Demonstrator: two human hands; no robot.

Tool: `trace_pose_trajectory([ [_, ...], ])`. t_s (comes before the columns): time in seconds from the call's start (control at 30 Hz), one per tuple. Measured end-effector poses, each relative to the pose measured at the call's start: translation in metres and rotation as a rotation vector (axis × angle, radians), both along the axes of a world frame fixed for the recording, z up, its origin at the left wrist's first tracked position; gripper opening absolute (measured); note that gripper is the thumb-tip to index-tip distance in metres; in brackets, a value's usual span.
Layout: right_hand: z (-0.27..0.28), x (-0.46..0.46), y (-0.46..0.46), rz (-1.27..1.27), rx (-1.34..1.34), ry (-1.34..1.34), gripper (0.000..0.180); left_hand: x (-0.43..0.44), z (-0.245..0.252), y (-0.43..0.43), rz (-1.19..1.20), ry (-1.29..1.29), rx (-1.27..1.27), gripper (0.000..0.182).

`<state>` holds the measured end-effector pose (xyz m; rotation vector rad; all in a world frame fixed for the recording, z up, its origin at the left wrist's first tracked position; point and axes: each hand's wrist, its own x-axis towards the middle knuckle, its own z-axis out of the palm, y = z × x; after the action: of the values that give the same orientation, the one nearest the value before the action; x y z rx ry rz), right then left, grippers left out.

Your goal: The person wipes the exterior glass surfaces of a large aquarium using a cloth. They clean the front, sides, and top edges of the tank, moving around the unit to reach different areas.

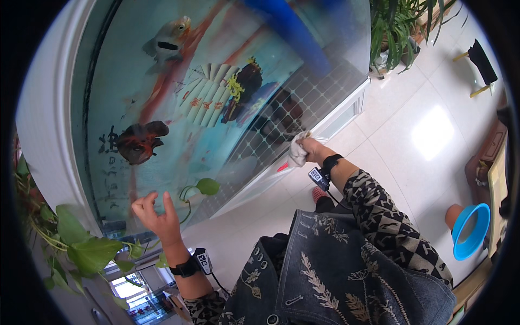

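A large glass aquarium (211, 154) fills the upper left, with a dark-and-orange fish (140, 142) and a pale fish with a black patch (170, 38) visible through the glass. My right hand (312, 149) grips a whitish cloth (298, 150) at the aquarium's lower edge, by the white ledge. Nothing is held in my left hand (156, 213), which is raised near the glass with its fingers apart and partly curled. Whether it touches the glass I cannot tell. A small green leaf (208, 186) on a stem stands just right of it.
Trailing pothos leaves (95, 254) hang at the lower left. A leafy potted plant (390, 40) stands at the top right, and a black stool (482, 63) beyond it. On the right are a blue basin (471, 231) and wooden furniture (485, 158) on the tiled floor (390, 162).
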<state>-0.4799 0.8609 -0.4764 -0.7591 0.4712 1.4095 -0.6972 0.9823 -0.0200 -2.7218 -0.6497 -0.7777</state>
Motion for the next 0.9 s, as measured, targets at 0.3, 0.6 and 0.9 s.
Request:
trace_pose_trajectory([
  [0.3,0.008,0.122,-0.057,-0.323,-0.064,0.028,0.026,-0.003,0.0,-0.002,-0.016,0.021,0.031,0.021],
  [0.6,0.04,0.244,-0.125,-0.524,-0.166,-0.368,0.031,-0.007,-0.004,0.0,0.001,0.002,0.0,0.021],
  [0.9,0.098,0.011,0.006,-0.116,0.235,0.237,0.027,-0.013,-0.006,0.002,-0.011,-0.033,-0.014,0.022],
])
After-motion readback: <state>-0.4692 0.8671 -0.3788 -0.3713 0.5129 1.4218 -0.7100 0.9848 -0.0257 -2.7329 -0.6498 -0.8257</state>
